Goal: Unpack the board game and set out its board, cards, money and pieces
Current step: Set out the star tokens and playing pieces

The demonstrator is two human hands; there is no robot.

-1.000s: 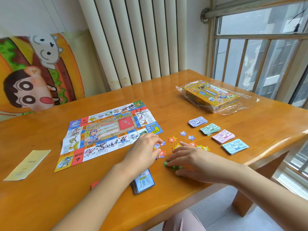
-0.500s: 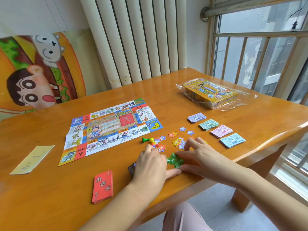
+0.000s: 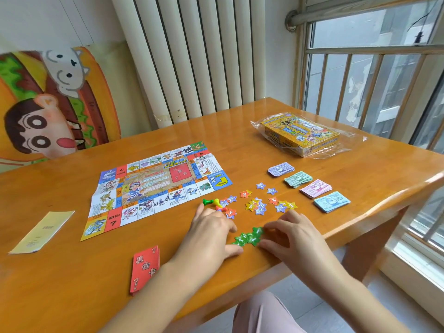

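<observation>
The paper board (image 3: 156,186) lies unfolded on the wooden table (image 3: 72,284). A red card stack (image 3: 144,269) sits near the front edge. Four money stacks lie at the right: purple (image 3: 280,168), green (image 3: 298,179), pink (image 3: 316,188), blue (image 3: 331,201). Star tokens (image 3: 259,204) are scattered beside three small pawns (image 3: 212,202). A cluster of green stars (image 3: 249,236) lies between my hands. My left hand (image 3: 211,234) rests flat, its thumb against the cluster. My right hand (image 3: 293,239) touches the cluster with index fingertip and thumb.
The yellow game box (image 3: 300,133) in loose plastic wrap stands at the back right. A pale folded leaflet (image 3: 42,231) lies at the far left. The table's front edge runs just under my wrists. A cartoon cushion (image 3: 48,104) and a radiator (image 3: 192,56) stand behind.
My left hand drew back from the board's corner to the green stars, uncovering the pawns and red card stack. My right hand shifted slightly, and the green stars now show between both hands.
</observation>
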